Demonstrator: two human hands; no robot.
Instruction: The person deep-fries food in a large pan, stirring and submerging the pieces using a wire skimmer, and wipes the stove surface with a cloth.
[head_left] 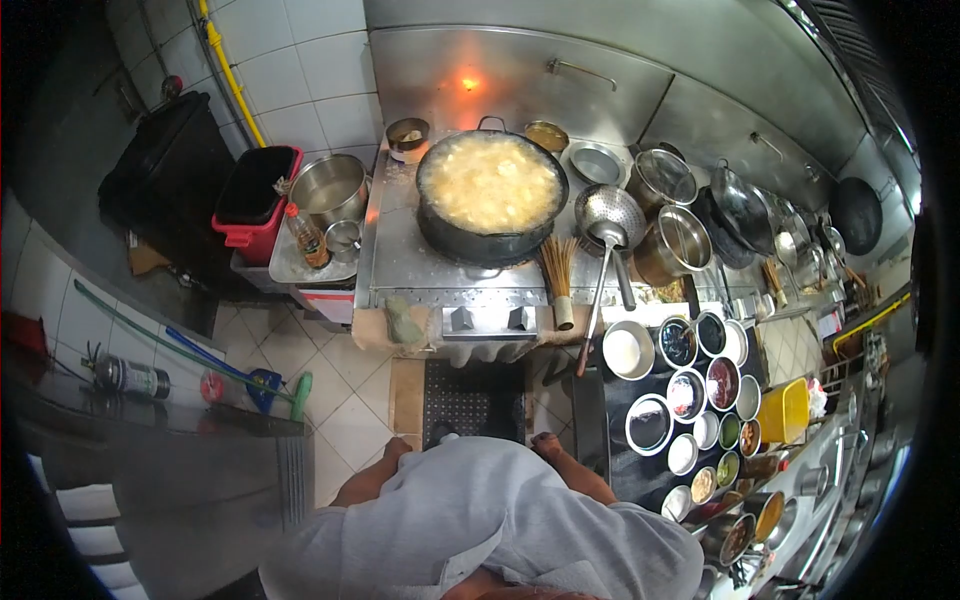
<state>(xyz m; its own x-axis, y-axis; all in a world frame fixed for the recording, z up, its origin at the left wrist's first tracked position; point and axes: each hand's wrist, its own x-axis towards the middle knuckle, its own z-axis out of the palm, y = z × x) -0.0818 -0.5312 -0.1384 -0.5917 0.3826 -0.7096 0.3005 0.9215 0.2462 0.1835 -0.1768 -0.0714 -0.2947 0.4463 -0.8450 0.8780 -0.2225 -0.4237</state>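
Observation:
My left hand (398, 447) hangs low beside my body, in front of the stove, touching nothing that I can see. On the other side, my right hand (546, 443) hangs near the dark edge of the condiment counter. The fingers of both hands are too small and turned away to read. Ahead on the steel stove (395, 270) stands a large black wok (470, 246), full of bubbling pale yellow food (490, 182). Right of it lie a bamboo brush (557, 272) and a perforated strainer (610, 212) with a long handle.
Several bowls of sauces (649, 425) cover the right counter, by a yellow container (783, 412). Steel pots (672, 248) stand at the stove's right. At left are a red bin (245, 220), a bottle (307, 238) and a fire extinguisher (130, 378). A mat (475, 395) lies on the floor.

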